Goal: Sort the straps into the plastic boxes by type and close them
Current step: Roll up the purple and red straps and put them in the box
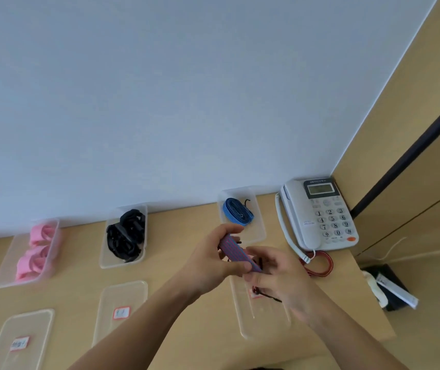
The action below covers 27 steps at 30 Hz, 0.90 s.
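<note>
Gripping a folded red-and-blue striped strap [236, 251], the left hand [209, 260] has its fingers curled over the upper end and its thumb laid along the side, and the right hand [280, 280] meets it from the other side, fingertips pinching the lower end. The bundle is up in the air, tilted, above the surface [186, 231] and just in front of the right-hand box. A thin black cord [271, 297] trails out under the right palm; what it belongs to is hard to say. Directly below the hands lies a clear lid [264, 321], flat on the surface, its label mostly hidden by the right hand. Behind the hands, against the wall, the clear box [260, 232] holds a coiled blue strap [237, 213]. Further left, another open box [104, 263] is filled with black straps [125, 236], and its labelled lid [122, 295] lies in front of it. Left again, a third box [2, 279] holds pink straps [35, 252], with one more labelled lid [26, 324] in front. Off to the right, a white desk phone [320, 214] sits in the corner, and a red strap [324, 265] lies looped just in front of it, by the curly phone cord.
</note>
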Each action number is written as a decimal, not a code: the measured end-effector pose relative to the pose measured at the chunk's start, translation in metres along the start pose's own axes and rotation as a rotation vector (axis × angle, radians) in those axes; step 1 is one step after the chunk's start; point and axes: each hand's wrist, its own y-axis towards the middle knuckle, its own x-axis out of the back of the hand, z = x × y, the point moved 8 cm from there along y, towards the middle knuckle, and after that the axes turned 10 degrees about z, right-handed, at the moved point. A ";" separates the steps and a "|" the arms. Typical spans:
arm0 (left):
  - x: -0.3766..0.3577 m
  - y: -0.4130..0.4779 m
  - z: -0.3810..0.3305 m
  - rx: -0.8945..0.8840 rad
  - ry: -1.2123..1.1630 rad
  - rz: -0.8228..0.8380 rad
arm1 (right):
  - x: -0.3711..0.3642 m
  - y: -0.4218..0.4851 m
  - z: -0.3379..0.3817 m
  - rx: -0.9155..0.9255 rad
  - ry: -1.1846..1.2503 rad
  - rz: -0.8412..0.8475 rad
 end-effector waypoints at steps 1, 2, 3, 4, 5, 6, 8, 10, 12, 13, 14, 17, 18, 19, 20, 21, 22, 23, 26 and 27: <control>0.001 0.012 0.002 0.019 0.047 0.002 | 0.010 0.007 0.001 -0.011 -0.090 -0.048; 0.004 0.023 0.005 0.038 0.117 0.001 | 0.020 0.014 0.004 -0.014 -0.218 -0.098; 0.008 0.034 0.006 0.056 0.214 -0.003 | 0.028 0.021 0.010 0.000 -0.355 -0.140; 0.011 0.045 0.008 0.075 0.317 -0.006 | 0.033 0.029 0.016 0.028 -0.494 -0.164; 0.015 0.055 0.009 0.089 0.394 -0.009 | 0.035 0.038 0.022 0.061 -0.622 -0.165; 0.019 0.065 0.011 0.097 0.435 -0.011 | 0.034 0.046 0.026 0.084 -0.729 -0.151; 0.025 0.081 0.014 0.106 0.492 -0.012 | 0.034 0.062 0.031 0.113 -0.878 -0.140; 0.030 0.094 0.018 0.112 0.592 -0.029 | 0.035 0.077 0.033 0.137 -0.991 -0.149; 0.037 0.102 0.025 0.134 0.649 -0.070 | 0.034 0.090 0.033 0.128 -1.090 -0.122; 0.041 0.104 0.029 0.148 0.654 -0.090 | 0.034 0.097 0.032 0.108 -1.132 -0.102; 0.043 0.104 0.034 0.163 0.646 -0.106 | 0.034 0.102 0.030 0.084 -1.166 -0.084; 0.045 0.104 0.044 0.163 0.585 -0.142 | 0.035 0.112 0.028 0.037 -1.262 -0.060; 0.044 0.103 0.045 0.151 0.569 -0.159 | 0.034 0.113 0.028 0.030 -1.309 -0.056; 0.044 0.103 0.045 0.143 0.559 -0.173 | 0.033 0.114 0.028 0.026 -1.364 -0.050; 0.043 0.103 0.045 0.140 0.552 -0.183 | 0.032 0.115 0.028 0.023 -1.415 -0.043; 0.042 0.103 0.045 0.141 0.548 -0.190 | 0.033 0.117 0.027 0.018 -1.447 -0.033; 0.041 0.103 0.045 0.142 0.549 -0.195 | 0.034 0.120 0.026 0.009 -1.460 -0.019; 0.040 0.104 0.045 0.141 0.557 -0.199 | 0.036 0.123 0.024 -0.001 -1.463 -0.001; 0.037 0.107 0.043 0.154 0.605 -0.215 | 0.038 0.132 0.018 -0.037 -1.501 0.069; 0.037 0.109 0.044 0.167 0.612 -0.225 | 0.039 0.133 0.016 -0.041 -1.520 0.081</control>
